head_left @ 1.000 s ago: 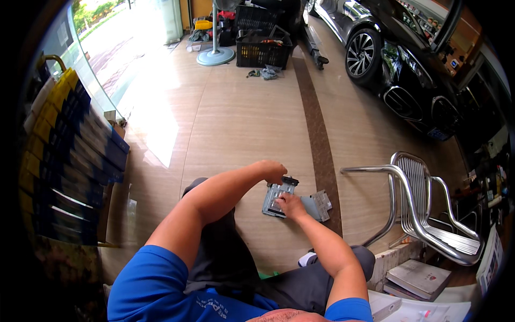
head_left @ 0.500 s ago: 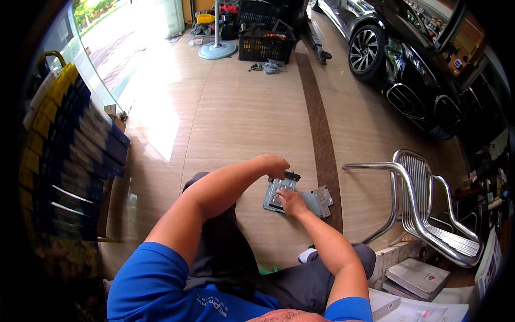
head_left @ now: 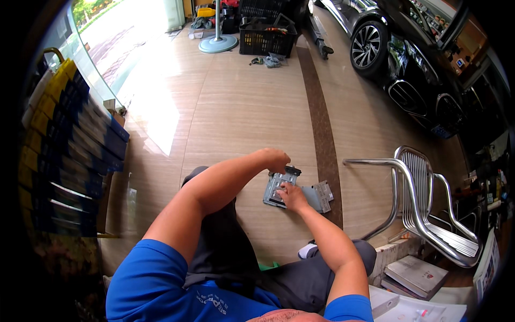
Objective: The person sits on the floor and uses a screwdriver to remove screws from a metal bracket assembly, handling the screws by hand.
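Observation:
On the floor in front of me lies a flat grey metal electronics unit [head_left: 274, 185], its inner parts exposed and a black piece [head_left: 292, 170] along its far end. My left hand [head_left: 275, 160] is at the far left corner of the unit, fingers curled down; what they grip is hidden. Over the middle of the unit, my right hand [head_left: 293, 197] has its fingers bent and drawn together on the inner parts, holding something too small to make out. A thin metal plate [head_left: 311, 197] with a pale perforated edge [head_left: 323, 196] lies against the unit's right side.
A metal chair [head_left: 410, 177] lies tipped at the right, near stacked books [head_left: 416, 272]. Beyond it stands a black car [head_left: 397, 64]. Black crates [head_left: 268, 40] and a round pole base [head_left: 218, 44] are at the back. Boxes on a rack [head_left: 75, 145] line the left.
My right hand has shifted slightly away from me over the unit, and its fingers look more bent. My left hand stays at the same corner. The view has tilted a little.

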{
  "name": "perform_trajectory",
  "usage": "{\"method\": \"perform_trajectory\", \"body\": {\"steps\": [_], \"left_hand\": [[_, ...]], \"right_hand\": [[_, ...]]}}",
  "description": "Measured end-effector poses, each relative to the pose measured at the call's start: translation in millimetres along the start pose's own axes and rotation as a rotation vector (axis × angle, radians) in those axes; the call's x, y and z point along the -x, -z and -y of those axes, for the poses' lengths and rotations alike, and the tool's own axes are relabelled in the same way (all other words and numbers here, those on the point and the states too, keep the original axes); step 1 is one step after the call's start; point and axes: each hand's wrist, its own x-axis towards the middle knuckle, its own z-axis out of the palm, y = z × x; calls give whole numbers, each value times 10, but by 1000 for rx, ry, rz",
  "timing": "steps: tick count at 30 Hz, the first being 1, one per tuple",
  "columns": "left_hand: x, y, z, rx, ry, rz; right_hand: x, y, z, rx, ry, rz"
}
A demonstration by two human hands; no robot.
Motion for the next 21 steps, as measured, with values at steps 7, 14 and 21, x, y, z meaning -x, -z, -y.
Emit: {"method": "perform_trajectory", "body": {"steps": [7,14,21], "left_hand": [[-28,14,-2,-5,2,22],[28,54,-13,0,0,28],[93,139,-85,26,20,36]], "right_hand": [[7,61,21,54,104,29],[2,3,-14,49,195,-32],[5,-23,-32,31,191,-39]]}}
